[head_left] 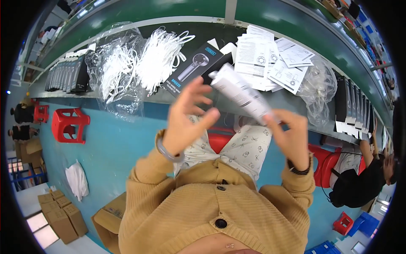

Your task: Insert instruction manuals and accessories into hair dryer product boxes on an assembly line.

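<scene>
Mustard ribbed knit cardigan [211, 211] with dark round buttons [220, 223], lower centre; grey bangle [167, 153] at left wrist, dark band [299, 170] at right; white patterned trousers [245, 148] at centre.

1. The rolled leaflet [243, 95] is motion-blurred; its print cannot be made out.
2. Both hands are smeared: the left hand [186, 116] shows blurred fingertips, and the right hand [292, 135] hides the leaflet's lower end.
3. The dark boxes [355, 110] at the right run out of sight behind a co-worker [363, 178].
4. The person's lap hides the red stool [220, 139] under it.
</scene>
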A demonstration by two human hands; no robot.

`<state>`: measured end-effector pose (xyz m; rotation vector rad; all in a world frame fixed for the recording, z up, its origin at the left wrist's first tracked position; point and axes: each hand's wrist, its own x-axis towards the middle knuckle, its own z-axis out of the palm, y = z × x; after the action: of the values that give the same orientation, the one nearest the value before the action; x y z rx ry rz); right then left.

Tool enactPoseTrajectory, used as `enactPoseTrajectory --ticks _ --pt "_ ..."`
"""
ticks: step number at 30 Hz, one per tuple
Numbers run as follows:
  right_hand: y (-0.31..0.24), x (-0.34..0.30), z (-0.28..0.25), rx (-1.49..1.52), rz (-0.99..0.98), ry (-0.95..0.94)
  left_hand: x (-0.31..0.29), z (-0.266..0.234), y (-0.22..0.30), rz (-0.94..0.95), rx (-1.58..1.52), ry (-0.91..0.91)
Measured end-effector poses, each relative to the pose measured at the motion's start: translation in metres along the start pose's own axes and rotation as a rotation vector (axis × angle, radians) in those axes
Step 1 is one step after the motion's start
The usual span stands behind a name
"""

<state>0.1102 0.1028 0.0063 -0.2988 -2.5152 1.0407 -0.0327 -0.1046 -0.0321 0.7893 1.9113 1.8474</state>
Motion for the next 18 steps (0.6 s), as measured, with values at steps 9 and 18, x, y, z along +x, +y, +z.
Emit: enactPoseTrajectory --ticks 9,18 --pt "0.034 0.03 -0.055 -0.29 -0.023 0.093 0.08 -0.027 0.0 0.319 1.062 -0.054" --pt "0.014 0.023 -0.049 -0.363 -0.341 -0.087 0.016 -0.051 0.026 0.459 0.767 -0.097"
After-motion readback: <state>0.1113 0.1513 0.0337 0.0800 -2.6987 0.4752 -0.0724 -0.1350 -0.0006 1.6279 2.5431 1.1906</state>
